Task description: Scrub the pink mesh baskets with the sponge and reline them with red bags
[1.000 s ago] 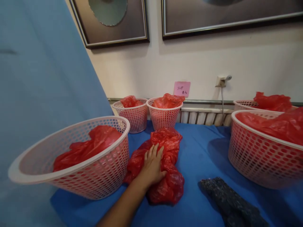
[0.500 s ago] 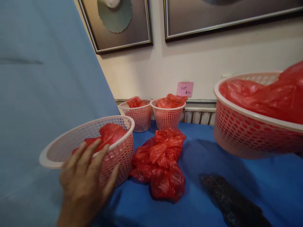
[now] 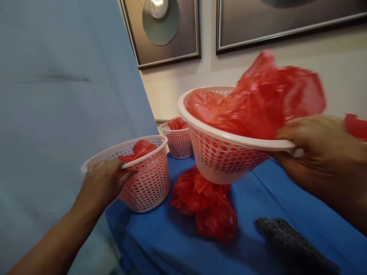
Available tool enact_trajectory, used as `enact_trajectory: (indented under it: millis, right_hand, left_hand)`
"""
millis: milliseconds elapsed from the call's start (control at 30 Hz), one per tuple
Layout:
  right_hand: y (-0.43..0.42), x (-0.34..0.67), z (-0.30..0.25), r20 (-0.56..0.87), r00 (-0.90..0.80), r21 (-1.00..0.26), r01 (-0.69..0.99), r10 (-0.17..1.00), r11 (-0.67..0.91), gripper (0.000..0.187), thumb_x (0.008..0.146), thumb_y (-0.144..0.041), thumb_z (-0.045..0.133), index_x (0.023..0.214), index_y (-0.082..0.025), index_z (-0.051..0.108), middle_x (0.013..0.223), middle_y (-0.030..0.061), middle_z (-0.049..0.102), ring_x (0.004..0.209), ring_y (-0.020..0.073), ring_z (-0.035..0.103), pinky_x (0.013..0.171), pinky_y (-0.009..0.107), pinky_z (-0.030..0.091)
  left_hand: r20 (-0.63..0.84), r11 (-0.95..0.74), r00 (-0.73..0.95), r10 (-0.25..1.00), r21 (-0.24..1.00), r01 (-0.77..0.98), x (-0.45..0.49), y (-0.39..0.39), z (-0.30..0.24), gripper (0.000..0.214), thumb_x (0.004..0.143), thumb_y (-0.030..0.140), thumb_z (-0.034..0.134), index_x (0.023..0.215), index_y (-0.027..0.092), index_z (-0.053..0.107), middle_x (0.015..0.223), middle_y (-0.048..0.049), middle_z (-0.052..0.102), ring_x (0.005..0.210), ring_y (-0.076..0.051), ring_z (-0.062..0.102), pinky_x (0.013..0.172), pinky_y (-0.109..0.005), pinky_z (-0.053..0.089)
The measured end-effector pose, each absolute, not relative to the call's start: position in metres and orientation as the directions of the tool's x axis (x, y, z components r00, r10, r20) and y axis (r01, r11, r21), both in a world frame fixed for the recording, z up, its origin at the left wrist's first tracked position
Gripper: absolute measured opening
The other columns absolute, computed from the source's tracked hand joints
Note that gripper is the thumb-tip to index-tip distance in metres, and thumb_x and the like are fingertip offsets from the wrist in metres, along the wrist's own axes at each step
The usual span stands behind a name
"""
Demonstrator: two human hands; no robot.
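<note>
My right hand (image 3: 323, 152) grips the rim of a pale pink plastic basket (image 3: 226, 162), which is held up above the table. A crumpled red plastic bag (image 3: 266, 99) fills that basket and rises over its rim. At the left, my left hand (image 3: 107, 177) is closed over the near rim of a second pink basket (image 3: 147, 187). Another red bag (image 3: 142, 149) lies inside this one, and its lower edge rests on the blue cloth. Between the two baskets, a bunched red plastic bag (image 3: 209, 208) sits on the cloth, partly covered by the raised basket.
A third basket (image 3: 179, 145) holding red plastic stands at the back. On the blue cloth (image 3: 252, 202), a dark rough object (image 3: 295, 244) lies at front right. A light blue panel (image 3: 71, 114) borders the left. Framed pictures (image 3: 172, 34) hang on the wall.
The raised basket has come leftward over the bunched bag, and my right hand now shows on its rim. My left hand, spread before, has closed on the left basket's rim.
</note>
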State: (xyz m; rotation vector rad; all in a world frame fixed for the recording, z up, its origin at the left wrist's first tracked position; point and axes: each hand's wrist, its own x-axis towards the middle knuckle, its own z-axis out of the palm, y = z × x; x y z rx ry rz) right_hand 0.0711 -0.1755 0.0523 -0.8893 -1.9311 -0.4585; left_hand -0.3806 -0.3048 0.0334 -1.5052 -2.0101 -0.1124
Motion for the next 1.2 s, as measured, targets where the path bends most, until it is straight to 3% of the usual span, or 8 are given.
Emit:
enact_trajectory:
  millis: [100,200,300,433,633,867,1033,1200]
  right_hand:
    - [-0.163,0.021,0.049,0.888,-0.413,0.096,0.595,0.201,0.798,0.031,0.104,-0.043,0.046,0.082,-0.027,0.061,0.083,0.0054,0.065,0.086,0.0258,0.060,0.086,0.043,0.042]
    - [-0.143,-0.026,0.041,0.880,-0.443,0.110,0.536,0.169,0.837,0.028,0.104,-0.035,0.048,0.083,-0.024,0.062,0.081,0.0052,0.065,0.084,0.0248,0.058,0.084,0.039,0.039]
    - [-0.123,-0.069,0.029,0.866,-0.458,0.080,0.525,0.202,0.847,0.021,0.102,-0.030,0.055,0.084,-0.021,0.062,0.082,0.0054,0.065,0.086,0.0247,0.056,0.085,0.037,0.036]
    - [-0.106,-0.116,0.009,0.794,-0.504,-0.002,0.557,0.340,0.830,0.016,0.100,-0.029,0.059,0.089,-0.019,0.065,0.089,0.0077,0.068,0.092,0.0258,0.057,0.086,0.037,0.033]
    - [-0.108,-0.159,-0.025,0.536,-0.640,-0.013,0.645,0.550,0.764,0.015,0.101,-0.031,0.060,0.100,-0.017,0.066,0.101,0.0115,0.073,0.099,0.0274,0.062,0.083,0.037,0.036]
    - [-0.110,-0.164,-0.013,0.484,-0.700,0.050,0.621,0.525,0.782,0.020,0.100,-0.033,0.060,0.109,-0.015,0.064,0.101,0.0131,0.074,0.097,0.0289,0.066,0.084,0.039,0.040]
    - [-0.117,-0.167,-0.017,0.504,-0.720,0.096,0.595,0.476,0.798,0.016,0.098,-0.021,0.056,0.111,-0.015,0.063,0.106,0.0141,0.071,0.100,0.0298,0.063,0.086,0.041,0.040]
    - [-0.111,-0.171,-0.036,0.605,-0.685,-0.006,0.507,0.407,0.862,0.024,0.098,-0.017,0.051,0.120,-0.015,0.062,0.119,0.0147,0.067,0.109,0.0297,0.059,0.095,0.044,0.039]
  left_hand:
    - [0.470,0.374,-0.210,0.857,-0.288,0.881,-0.393,-0.299,0.039,0.039,0.099,0.053,0.043,0.090,0.020,0.063,0.091,-0.0099,0.073,0.093,-0.032,0.069,0.082,-0.038,0.049]
    - [0.452,0.395,-0.228,0.862,-0.319,0.861,-0.403,-0.306,0.038,0.035,0.096,0.053,0.048,0.087,0.022,0.062,0.089,-0.0115,0.074,0.089,-0.035,0.070,0.078,-0.040,0.049]
    - [0.438,0.390,-0.219,0.872,-0.351,0.851,-0.408,-0.324,0.032,0.037,0.097,0.052,0.046,0.087,0.021,0.063,0.088,-0.0105,0.073,0.088,-0.034,0.070,0.080,-0.040,0.049]
    - [0.440,0.410,-0.248,0.863,-0.322,0.854,-0.410,-0.343,0.023,0.041,0.096,0.056,0.045,0.088,0.021,0.066,0.087,-0.0106,0.074,0.085,-0.033,0.069,0.079,-0.040,0.048]
    - [0.463,0.398,-0.242,0.852,-0.273,0.876,-0.409,-0.347,0.019,0.040,0.093,0.055,0.048,0.086,0.021,0.067,0.089,-0.0124,0.075,0.090,-0.034,0.069,0.083,-0.042,0.047]
    - [0.499,0.461,-0.272,0.823,-0.306,0.833,-0.402,-0.334,0.019,0.039,0.095,0.048,0.046,0.087,0.019,0.070,0.092,-0.0172,0.075,0.097,-0.040,0.069,0.089,-0.049,0.047]
    - [0.458,0.506,-0.332,0.824,-0.334,0.795,-0.390,-0.320,0.026,0.034,0.095,0.044,0.050,0.092,0.016,0.069,0.093,-0.0165,0.075,0.096,-0.039,0.071,0.085,-0.045,0.049]
    - [0.455,0.533,-0.364,0.812,-0.325,0.781,-0.383,-0.318,0.031,0.042,0.099,0.046,0.046,0.111,0.014,0.070,0.096,-0.0193,0.076,0.093,-0.042,0.072,0.078,-0.046,0.049]
